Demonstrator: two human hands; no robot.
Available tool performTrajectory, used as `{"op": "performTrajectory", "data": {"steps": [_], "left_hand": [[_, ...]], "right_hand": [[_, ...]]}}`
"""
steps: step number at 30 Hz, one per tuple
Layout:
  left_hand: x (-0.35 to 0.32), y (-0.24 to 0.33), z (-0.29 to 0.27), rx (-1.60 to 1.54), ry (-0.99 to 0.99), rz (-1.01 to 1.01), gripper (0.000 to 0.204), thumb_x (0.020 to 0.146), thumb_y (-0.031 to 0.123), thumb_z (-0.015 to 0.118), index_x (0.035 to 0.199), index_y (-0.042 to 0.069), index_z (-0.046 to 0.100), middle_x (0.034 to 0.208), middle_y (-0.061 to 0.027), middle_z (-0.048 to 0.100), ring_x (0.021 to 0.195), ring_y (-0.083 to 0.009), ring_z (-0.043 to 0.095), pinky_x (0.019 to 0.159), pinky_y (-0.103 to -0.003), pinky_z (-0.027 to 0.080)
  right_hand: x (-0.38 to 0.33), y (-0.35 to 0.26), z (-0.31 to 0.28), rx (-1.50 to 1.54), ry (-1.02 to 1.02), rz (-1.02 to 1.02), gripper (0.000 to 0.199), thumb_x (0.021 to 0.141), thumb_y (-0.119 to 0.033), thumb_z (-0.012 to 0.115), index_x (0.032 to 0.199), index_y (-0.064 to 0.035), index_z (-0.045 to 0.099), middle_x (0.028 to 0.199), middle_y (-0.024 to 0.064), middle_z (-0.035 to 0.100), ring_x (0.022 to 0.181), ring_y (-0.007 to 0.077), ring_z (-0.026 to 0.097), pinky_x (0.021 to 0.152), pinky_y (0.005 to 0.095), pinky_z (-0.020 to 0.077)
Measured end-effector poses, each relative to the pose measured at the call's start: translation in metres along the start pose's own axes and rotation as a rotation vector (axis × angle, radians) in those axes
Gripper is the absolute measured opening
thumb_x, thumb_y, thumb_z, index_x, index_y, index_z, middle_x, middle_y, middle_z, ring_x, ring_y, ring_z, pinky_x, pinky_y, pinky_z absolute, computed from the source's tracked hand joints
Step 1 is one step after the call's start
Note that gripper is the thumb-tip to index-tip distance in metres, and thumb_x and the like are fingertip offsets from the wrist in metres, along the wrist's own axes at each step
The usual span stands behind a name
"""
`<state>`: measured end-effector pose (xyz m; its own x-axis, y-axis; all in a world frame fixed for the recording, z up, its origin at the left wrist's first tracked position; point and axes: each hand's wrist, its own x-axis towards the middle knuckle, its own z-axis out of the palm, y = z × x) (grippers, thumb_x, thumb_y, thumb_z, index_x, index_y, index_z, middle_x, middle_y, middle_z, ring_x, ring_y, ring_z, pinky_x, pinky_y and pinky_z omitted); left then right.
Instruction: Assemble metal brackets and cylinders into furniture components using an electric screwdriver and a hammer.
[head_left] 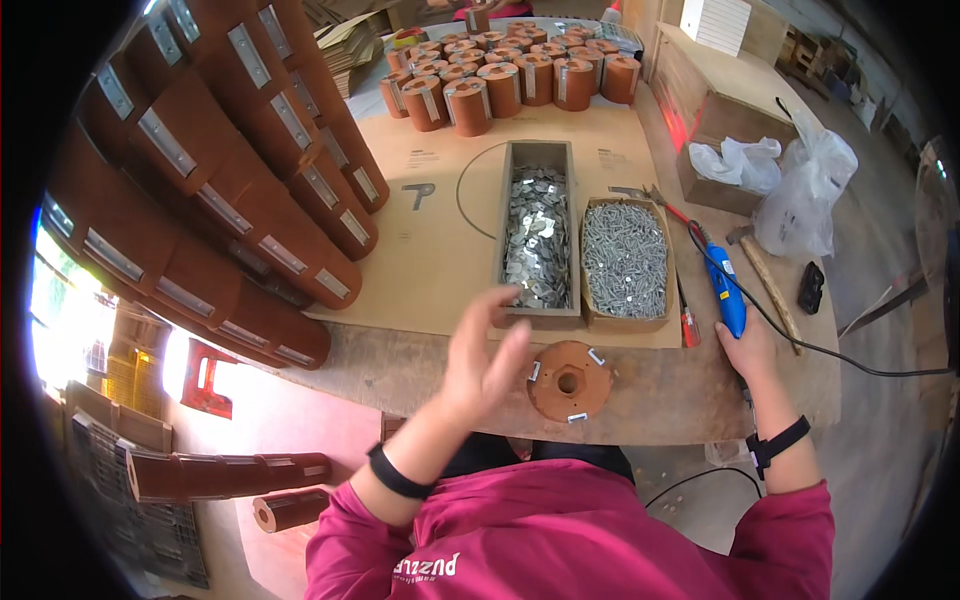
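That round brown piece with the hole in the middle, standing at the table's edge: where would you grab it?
Probably from above, fingers around the rim of the brown cylinder, between the small metal plates. It stands on end, its holed top face up; the left hand hovers beside it, open.

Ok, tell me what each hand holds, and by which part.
Right hand grips the blue corded power tool at its rear end. Left hand is open above the table, holding nothing.

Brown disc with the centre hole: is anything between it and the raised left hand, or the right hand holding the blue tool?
Nothing visible. The left hand hovers open just left of the brown disc, bare bench between them. The right hand grips the blue tool to its right, only bare bench between.
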<state>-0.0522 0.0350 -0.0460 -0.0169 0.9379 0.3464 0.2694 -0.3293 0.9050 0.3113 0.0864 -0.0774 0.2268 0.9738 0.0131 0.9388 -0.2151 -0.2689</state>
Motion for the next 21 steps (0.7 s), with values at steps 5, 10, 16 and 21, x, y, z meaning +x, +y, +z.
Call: {"op": "performTrajectory", "data": {"steps": [5, 10, 16, 21], "left_hand": [[0.076, -0.028, -0.014, 0.511, -0.030, 0.122, 0.020, 0.074, 0.011, 0.064, 0.092, 0.003, 0.061, 0.088, -0.0091, 0.059, 0.093, -0.0233, 0.052, 0.080, -0.033, 0.041], [0.102, -0.027, -0.003, 1.028, -0.285, 0.217, 0.013, 0.067, 0.011, 0.063, 0.079, 0.006, 0.066, 0.088, -0.0091, 0.055, 0.094, -0.0242, 0.049, 0.084, -0.041, 0.038], [0.106, -0.038, 0.010, 1.401, -0.338, 0.319, 0.014, 0.067, 0.010, 0.060, 0.079, 0.009, 0.067, 0.096, -0.0109, 0.052, 0.103, -0.0277, 0.044, 0.094, -0.055, 0.028], [0.099, -0.036, 0.020, 1.160, -0.327, 0.290, 0.014, 0.066, 0.014, 0.065, 0.080, 0.010, 0.065, 0.099, -0.0074, 0.051, 0.104, -0.0283, 0.043, 0.095, -0.055, 0.028]], "right_hand": [[-0.002, -0.007, -0.002, 0.035, 0.020, -0.022, 0.045, 0.074, -0.035, 0.062, 0.099, -0.0009, 0.047, 0.088, 0.0230, 0.059, 0.084, 0.0389, 0.058, 0.072, 0.0447, 0.0449], [-0.001, -0.002, 0.002, 0.012, 0.040, -0.009, 0.045, 0.073, -0.035, 0.063, 0.098, -0.0011, 0.047, 0.087, 0.0229, 0.059, 0.083, 0.0387, 0.058, 0.071, 0.0447, 0.0448], [-0.002, -0.009, -0.003, -0.006, -0.005, 0.023, 0.047, 0.074, -0.036, 0.063, 0.102, -0.0015, 0.046, 0.089, 0.0233, 0.059, 0.083, 0.0383, 0.058, 0.070, 0.0452, 0.0452], [0.001, -0.007, -0.001, 0.001, 0.035, 0.016, 0.048, 0.074, -0.036, 0.062, 0.104, -0.0019, 0.045, 0.089, 0.0228, 0.060, 0.083, 0.0377, 0.059, 0.071, 0.0452, 0.0455]]}}
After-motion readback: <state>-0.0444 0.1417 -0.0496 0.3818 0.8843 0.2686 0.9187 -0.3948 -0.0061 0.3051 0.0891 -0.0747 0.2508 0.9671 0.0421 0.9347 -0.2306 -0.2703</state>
